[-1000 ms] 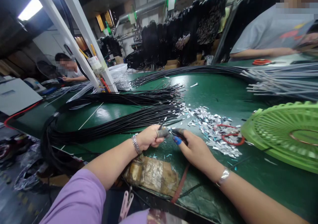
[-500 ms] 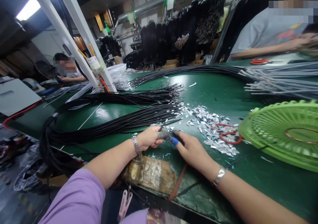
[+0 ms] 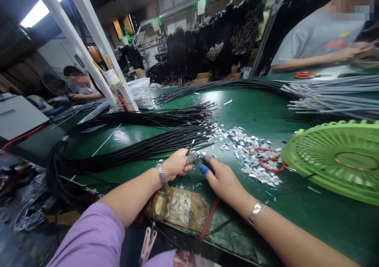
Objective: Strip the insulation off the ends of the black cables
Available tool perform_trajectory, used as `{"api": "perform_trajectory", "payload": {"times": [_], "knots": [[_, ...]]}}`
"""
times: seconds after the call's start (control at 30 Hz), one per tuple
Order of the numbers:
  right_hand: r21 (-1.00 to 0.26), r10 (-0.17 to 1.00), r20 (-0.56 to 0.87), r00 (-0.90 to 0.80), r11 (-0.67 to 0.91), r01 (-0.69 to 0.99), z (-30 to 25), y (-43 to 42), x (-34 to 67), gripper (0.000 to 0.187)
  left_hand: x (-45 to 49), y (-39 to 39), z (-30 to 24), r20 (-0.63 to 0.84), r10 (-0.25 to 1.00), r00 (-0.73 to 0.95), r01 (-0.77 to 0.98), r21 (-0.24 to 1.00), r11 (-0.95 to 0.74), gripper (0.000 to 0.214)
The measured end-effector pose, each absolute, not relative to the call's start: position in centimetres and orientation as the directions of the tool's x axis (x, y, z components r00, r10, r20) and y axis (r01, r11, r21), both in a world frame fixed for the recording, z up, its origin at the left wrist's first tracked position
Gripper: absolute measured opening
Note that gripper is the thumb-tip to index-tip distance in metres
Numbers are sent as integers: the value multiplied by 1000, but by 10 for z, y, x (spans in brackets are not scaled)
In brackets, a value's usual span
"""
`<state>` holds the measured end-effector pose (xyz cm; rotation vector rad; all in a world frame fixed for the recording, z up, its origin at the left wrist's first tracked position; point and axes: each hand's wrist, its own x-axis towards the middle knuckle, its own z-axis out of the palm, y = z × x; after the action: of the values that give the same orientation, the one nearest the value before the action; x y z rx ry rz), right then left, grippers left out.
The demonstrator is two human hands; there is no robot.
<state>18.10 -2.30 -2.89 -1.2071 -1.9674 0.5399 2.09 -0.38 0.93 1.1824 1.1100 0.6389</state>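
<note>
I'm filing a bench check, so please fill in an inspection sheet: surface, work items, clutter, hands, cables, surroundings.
Surface: green table, glossy, partly strewn with scraps.
Work items: one black cable in hand; finer details too small to tell.
Clutter: the scraps lie in a spread, silvery patch, with red loops among them; a green slotted plastic piece sits at the right.
Hands: left hand pinches the black cable; right hand has its fingertips close by, grip unclear.
Cables: black bundles to the left, grey cables at the far right.
Surroundings: two co-workers across the table; white posts at left.
</note>
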Motion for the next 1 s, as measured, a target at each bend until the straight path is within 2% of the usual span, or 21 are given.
{"api": "perform_trajectory", "payload": {"times": [0.23, 0.37, 0.57, 0.73, 1.0], "knots": [[-727, 906, 335, -260, 424, 540, -29, -23, 181, 13, 21, -4, 6, -311, 882, 354, 164, 949, 269, 43], [-754, 921, 289, -260, 386, 531, -28, -24, 180, 14, 22, -3, 2, -239, 919, 312, 203, 962, 182, 44], [-753, 888, 306, -344, 446, 484, -25, -31, 177, 16, 22, -1, 3, -224, 953, 205, 218, 959, 179, 41], [-884, 950, 224, -216, 292, 367, -21, -25, 182, 22, 20, -2, 6, -115, 965, 235, 201, 977, 68, 41], [-951, 964, 134, -230, 190, 244, -19, -28, 182, 27, 20, -4, 8, -75, 955, 288, 175, 984, 24, 42]]}}
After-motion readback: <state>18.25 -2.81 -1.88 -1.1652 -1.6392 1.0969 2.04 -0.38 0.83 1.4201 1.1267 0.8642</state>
